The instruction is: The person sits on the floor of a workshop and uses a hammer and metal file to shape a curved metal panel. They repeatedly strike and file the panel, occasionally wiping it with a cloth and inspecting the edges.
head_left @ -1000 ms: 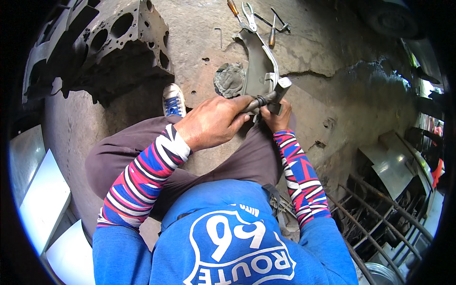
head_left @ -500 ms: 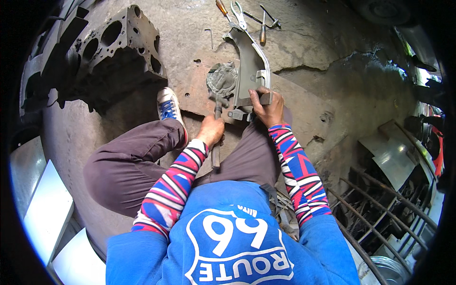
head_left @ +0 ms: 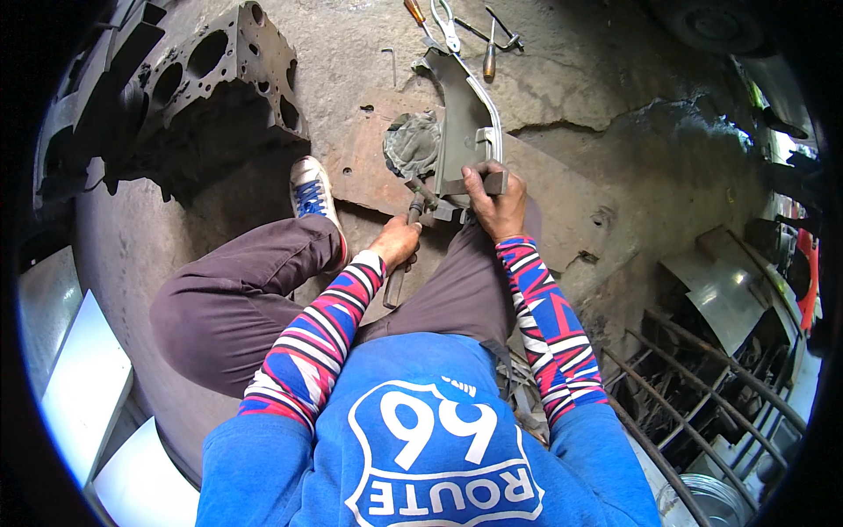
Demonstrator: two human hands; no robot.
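Note:
My left hand (head_left: pixel 397 243) grips the handle of a hammer (head_left: pixel 402 255) whose head points toward a curved grey metal part (head_left: pixel 461 123) lying on a rusty steel plate (head_left: pixel 562 198). My right hand (head_left: pixel 493 198) presses on a small metal block (head_left: pixel 479 183) at the near end of that part. A crumpled grey rag (head_left: pixel 413 145) lies just left of the part. Both arms wear striped red, blue and white sleeves.
Pliers (head_left: pixel 446 19), a screwdriver (head_left: pixel 489 57) and other hand tools lie beyond the plate. A large dark engine block (head_left: pixel 189 105) stands at the upper left. My blue shoe (head_left: pixel 309 189) rests by the plate. Metal bars and sheet pieces (head_left: pixel 711 351) crowd the right side.
My left hand has dropped from up beside the right hand down toward my knee, with the hammer in it. My right hand has settled onto the block on the curved part.

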